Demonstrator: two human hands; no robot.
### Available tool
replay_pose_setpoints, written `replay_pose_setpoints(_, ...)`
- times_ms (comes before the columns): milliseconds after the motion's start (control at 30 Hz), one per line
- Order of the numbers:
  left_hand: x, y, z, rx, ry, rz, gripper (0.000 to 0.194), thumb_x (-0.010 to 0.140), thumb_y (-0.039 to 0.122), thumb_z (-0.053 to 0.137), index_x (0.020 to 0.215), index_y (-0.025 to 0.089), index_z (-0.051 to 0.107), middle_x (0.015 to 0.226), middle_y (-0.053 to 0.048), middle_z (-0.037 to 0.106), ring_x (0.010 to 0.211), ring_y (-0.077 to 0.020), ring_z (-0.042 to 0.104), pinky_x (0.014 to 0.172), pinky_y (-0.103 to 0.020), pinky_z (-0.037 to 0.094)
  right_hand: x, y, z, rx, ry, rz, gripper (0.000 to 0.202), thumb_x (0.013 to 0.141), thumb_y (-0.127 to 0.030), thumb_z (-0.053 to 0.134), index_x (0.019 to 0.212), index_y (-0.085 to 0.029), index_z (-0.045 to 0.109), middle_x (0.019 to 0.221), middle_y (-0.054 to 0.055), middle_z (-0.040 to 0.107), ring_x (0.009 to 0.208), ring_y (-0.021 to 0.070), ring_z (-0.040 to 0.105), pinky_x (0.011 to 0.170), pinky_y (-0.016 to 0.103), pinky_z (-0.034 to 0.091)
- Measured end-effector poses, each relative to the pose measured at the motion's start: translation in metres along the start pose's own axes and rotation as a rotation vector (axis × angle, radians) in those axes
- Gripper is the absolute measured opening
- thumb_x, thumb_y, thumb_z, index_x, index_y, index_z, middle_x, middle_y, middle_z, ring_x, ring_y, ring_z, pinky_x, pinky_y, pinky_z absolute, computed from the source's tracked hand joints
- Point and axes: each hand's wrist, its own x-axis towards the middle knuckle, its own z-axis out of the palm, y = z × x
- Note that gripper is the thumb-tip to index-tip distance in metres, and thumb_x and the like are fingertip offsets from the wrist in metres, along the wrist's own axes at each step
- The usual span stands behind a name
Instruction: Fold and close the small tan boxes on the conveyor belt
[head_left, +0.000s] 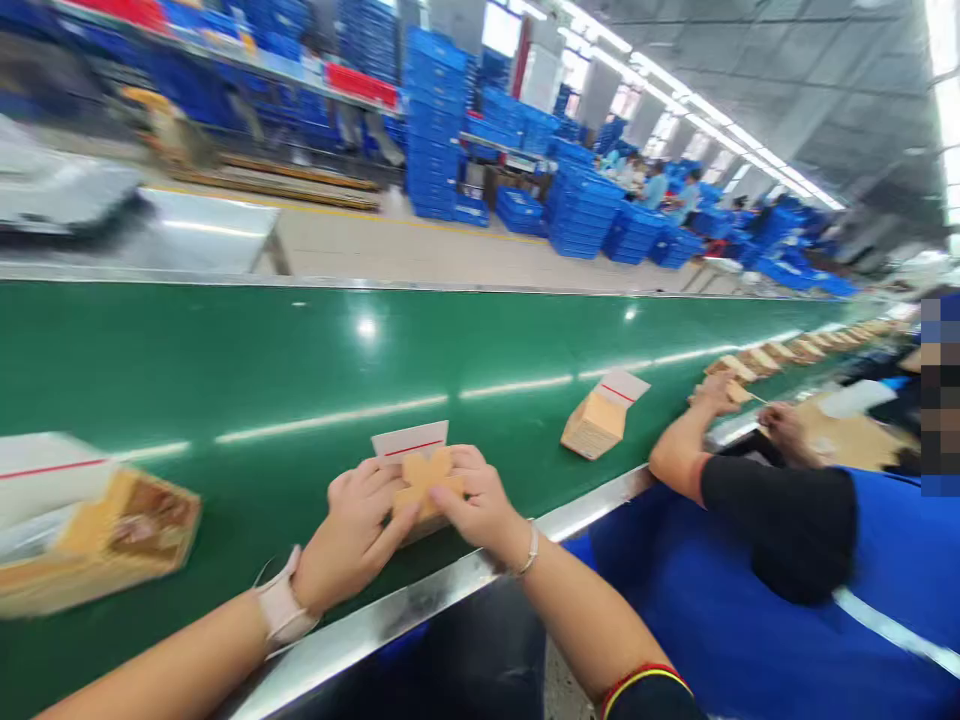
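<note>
A small orange-tan box [426, 478] sits near the front edge of the green belt, its white flap [410, 440] with a red line raised behind it. My left hand [364, 520] wraps the box's left side, a pale watch on the wrist. Around the right side curls my right hand [480, 500], its thumb on the cross-shaped top piece. The box's lower part is mostly hidden by my fingers.
A similar box [595, 425] stands on the green belt [315, 350] to the right; an open one [142, 525] lies at the left. A co-worker's arm [686, 450] reaches over the metal rim [592, 510]. More boxes [780, 352] line the far right.
</note>
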Motion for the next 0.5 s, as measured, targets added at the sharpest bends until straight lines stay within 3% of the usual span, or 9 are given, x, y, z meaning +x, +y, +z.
replay_pose_setpoints(33,-0.002,0.003,0.006,-0.015,0.160,-0.016,0.016,0.093,0.026,0.043,0.104,0.027,0.054,0.104,-0.006,0.063,0.100,-0.0287,0.059,0.088,-0.047,0.042,-0.005,0.003,0.007,0.066,0.105,0.072,0.016,0.069,-0.033,0.065,0.076,-0.024,0.054,0.090,0.004,0.056,0.097,0.0216,0.055,0.095,0.040,0.042)
replay_pose_setpoints(100,-0.004,0.008,0.016,-0.094,0.380,-0.100,0.026,0.086,0.029,0.054,0.111,0.025,0.049,0.115,-0.010,0.058,0.109,-0.0312,0.056,0.094,-0.050,0.042,-0.011,0.008,0.018,0.185,0.273,0.215,0.036,0.060,-0.031,0.070,0.091,-0.025,0.052,0.101,0.003,0.053,0.097,0.0201,0.055,0.089,0.037,0.046)
replay_pose_setpoints(167,0.000,0.010,0.021,-0.213,0.485,-0.250,0.043,0.079,0.036,0.064,0.115,0.023,0.045,0.125,-0.014,0.052,0.117,-0.0339,0.052,0.100,-0.053,0.041,-0.011,0.009,0.022,0.304,0.368,0.386,0.052,0.053,-0.026,0.073,0.099,-0.026,0.048,0.105,0.002,0.052,0.095,0.0187,0.055,0.086,0.035,0.047)
replay_pose_setpoints(200,0.004,0.009,0.022,-0.290,0.475,-0.349,0.052,0.075,0.041,0.067,0.117,0.023,0.044,0.128,-0.015,0.050,0.120,-0.0350,0.051,0.101,-0.054,0.041,-0.010,0.007,0.021,0.352,0.386,0.473,0.056,0.051,-0.023,0.073,0.100,-0.026,0.048,0.104,0.001,0.052,0.094,0.0181,0.055,0.086,0.034,0.046)
replay_pose_setpoints(233,0.009,0.009,0.023,-0.388,0.406,-0.464,0.058,0.072,0.049,0.068,0.117,0.022,0.045,0.127,-0.016,0.050,0.120,-0.0360,0.052,0.100,-0.054,0.042,-0.008,0.004,0.018,0.381,0.391,0.544,0.058,0.049,-0.021,0.074,0.101,-0.026,0.048,0.103,0.001,0.053,0.094,0.0179,0.055,0.087,0.034,0.045)
replay_pose_setpoints(367,0.028,0.014,0.018,-0.884,-0.084,-0.899,0.073,0.063,0.070,0.067,0.113,0.018,0.054,0.112,-0.014,0.064,0.107,-0.0366,0.061,0.091,-0.052,0.050,-0.001,-0.008,0.000,0.475,0.318,0.723,0.053,0.045,-0.015,0.073,0.094,-0.024,0.055,0.097,-0.002,0.058,0.092,0.0175,0.055,0.086,0.032,0.042)
replay_pose_setpoints(433,0.035,0.021,0.014,-1.026,-0.171,-0.999,0.076,0.056,0.069,0.074,0.110,0.017,0.058,0.108,-0.013,0.067,0.104,-0.0361,0.063,0.089,-0.049,0.052,0.000,-0.010,-0.007,0.523,0.254,0.791,0.049,0.043,-0.013,0.071,0.089,-0.023,0.056,0.091,-0.004,0.060,0.086,0.0165,0.056,0.081,0.030,0.041)
replay_pose_setpoints(500,0.040,0.029,0.012,-1.088,-0.171,-1.034,0.078,0.049,0.064,0.080,0.108,0.017,0.059,0.106,-0.013,0.069,0.102,-0.0357,0.064,0.089,-0.047,0.052,0.001,-0.010,-0.011,0.538,0.224,0.824,0.047,0.042,-0.012,0.070,0.086,-0.022,0.057,0.085,-0.005,0.061,0.081,0.0159,0.056,0.076,0.029,0.041)
